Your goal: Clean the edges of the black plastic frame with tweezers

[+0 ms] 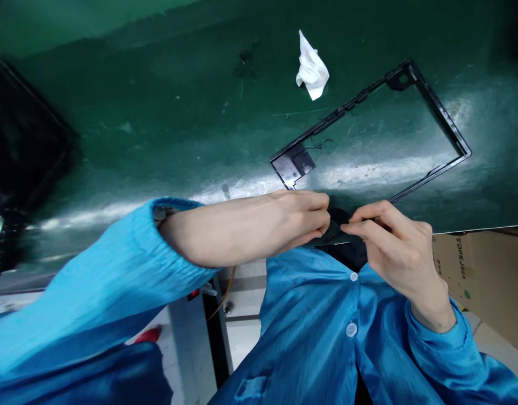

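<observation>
My left hand [303,216] reaches in low over the near edge of the green table, its fingers curled together. Close to it on the right is my right hand [393,239], thumb and forefinger pinched. Both sets of fingertips meet at a small dark patch between them; what they grip there is too dark to make out. Just beyond the hands lies a black rectangular plastic frame [440,109], set at a slant. A flat dark piece [294,164] fills its left corner, and my left hand hides part of its near side.
A crumpled white tissue [312,68] lies on the green table [178,118] behind the frame. Dark bulky objects [22,135] stand at the far left. A brown cardboard box [482,281] sits below the table edge on the right.
</observation>
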`<state>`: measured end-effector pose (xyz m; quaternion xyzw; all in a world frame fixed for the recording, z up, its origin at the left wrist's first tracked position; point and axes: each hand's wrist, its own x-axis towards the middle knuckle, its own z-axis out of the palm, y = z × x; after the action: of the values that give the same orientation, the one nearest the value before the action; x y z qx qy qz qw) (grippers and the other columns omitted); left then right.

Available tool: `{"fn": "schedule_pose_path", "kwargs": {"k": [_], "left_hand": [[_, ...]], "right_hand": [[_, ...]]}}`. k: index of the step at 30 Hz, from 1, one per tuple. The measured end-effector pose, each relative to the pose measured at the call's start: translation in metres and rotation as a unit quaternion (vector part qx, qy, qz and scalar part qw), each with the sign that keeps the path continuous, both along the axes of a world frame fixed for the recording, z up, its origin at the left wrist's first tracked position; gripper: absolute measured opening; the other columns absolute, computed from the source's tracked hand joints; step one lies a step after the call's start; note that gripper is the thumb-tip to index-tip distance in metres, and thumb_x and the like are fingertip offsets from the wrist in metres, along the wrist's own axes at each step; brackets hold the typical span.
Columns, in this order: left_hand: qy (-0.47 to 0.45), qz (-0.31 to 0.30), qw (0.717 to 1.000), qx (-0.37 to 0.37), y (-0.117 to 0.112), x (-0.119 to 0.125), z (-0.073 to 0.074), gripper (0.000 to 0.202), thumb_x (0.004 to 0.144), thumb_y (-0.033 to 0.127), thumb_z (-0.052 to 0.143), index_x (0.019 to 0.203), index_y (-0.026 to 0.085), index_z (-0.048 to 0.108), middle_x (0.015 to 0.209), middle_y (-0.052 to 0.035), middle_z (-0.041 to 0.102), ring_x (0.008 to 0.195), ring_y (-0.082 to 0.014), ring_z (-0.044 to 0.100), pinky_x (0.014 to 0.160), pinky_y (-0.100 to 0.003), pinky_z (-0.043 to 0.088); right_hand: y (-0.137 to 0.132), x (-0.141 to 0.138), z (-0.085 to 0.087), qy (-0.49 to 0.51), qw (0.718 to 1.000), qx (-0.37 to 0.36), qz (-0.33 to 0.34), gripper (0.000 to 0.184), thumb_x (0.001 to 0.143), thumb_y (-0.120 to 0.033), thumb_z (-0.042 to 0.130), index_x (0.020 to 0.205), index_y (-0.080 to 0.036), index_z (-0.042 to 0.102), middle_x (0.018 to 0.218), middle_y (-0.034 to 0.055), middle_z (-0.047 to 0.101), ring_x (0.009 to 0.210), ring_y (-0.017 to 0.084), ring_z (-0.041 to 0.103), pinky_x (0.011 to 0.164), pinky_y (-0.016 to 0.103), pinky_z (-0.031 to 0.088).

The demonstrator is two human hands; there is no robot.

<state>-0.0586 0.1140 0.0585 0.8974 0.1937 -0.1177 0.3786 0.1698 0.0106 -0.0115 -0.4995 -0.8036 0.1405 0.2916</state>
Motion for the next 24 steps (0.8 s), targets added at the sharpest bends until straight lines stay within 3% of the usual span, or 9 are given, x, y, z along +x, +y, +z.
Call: {"fn": "schedule_pose_path", "kwargs": {"k": [12,17,24], "left_hand": [[0.042,-0.060,0.997,-0.005,0.008,0.018,0.015,0.031,0.100,0.003,0.046,0.079,0.015,0.064,0.092,-0.0047,0.063,0.074,-0.0153,0.055,0.067,-0.027,0.041],[0.053,-0.067,0.996,-0.012,0.010,0.023,0.013,0.029,0.100,0.004,0.049,0.077,0.015,0.063,0.092,-0.0044,0.065,0.075,-0.0153,0.056,0.071,-0.028,0.042],[0.055,-0.094,0.994,0.021,0.007,0.022,0.009,0.021,0.102,0.008,0.050,0.091,0.013,0.068,0.102,-0.0074,0.068,0.083,-0.0185,0.061,0.079,-0.031,0.045]], "right_hand": [[0.001,0.002,0.002,-0.004,1.000,-0.007,0.003,0.035,0.098,0.004,0.050,0.102,-0.022,0.074,0.103,0.0003,0.073,0.073,0.009,0.064,0.059,0.027,0.040],[0.000,0.000,0.002,0.004,1.000,-0.019,0.003,0.031,0.100,0.001,0.052,0.101,-0.022,0.073,0.105,0.0011,0.073,0.076,0.009,0.066,0.059,0.027,0.040],[0.000,-0.001,0.003,0.004,1.000,-0.017,-0.005,0.033,0.099,0.003,0.052,0.100,-0.021,0.074,0.105,0.0005,0.073,0.076,0.009,0.067,0.059,0.027,0.040]]}}
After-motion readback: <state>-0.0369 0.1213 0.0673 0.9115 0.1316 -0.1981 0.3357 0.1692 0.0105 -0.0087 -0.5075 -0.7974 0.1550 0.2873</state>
